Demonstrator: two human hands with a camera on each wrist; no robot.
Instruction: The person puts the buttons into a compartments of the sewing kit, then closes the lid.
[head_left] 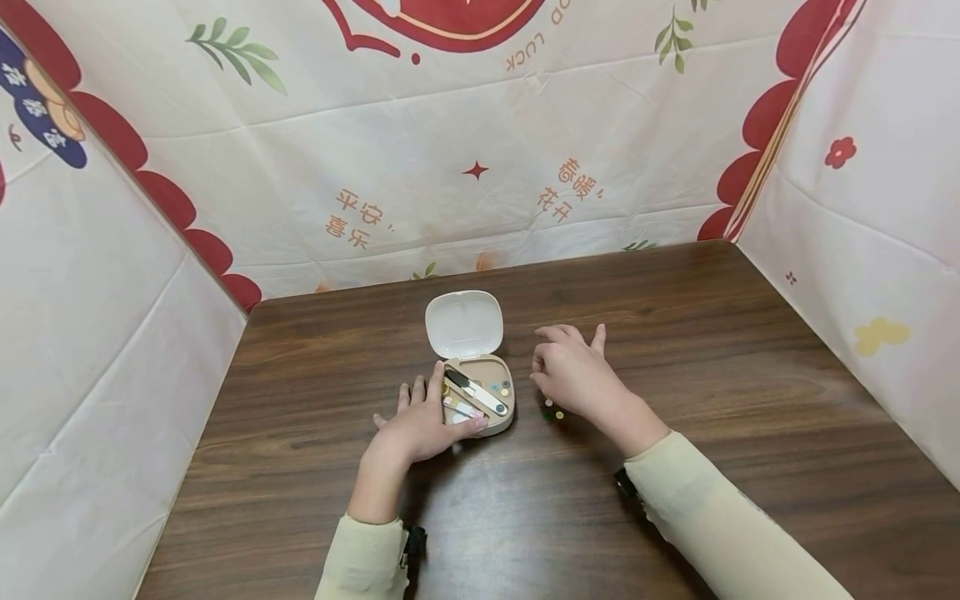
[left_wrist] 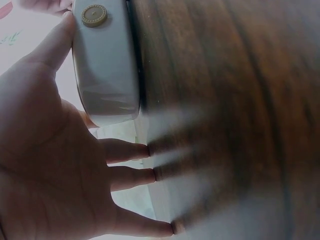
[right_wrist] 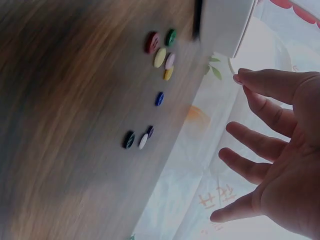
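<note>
A small white sewing box stands on the table, its lid raised toward the back. My left hand steadies its left front corner, with the index finger straight along the side and the thumb at the front rim. A round beige clasp shows on the box wall. The insert holds a black-and-white tool and several small buttons. To the right, my right hand hovers near loose buttons. Its thumb and index tips meet in the right wrist view; I cannot tell whether a button is between them.
Several loose buttons lie scattered on the wooden table, among them a red button, a blue button and a dark green button. Printed white cloth hangs behind the table and on both sides.
</note>
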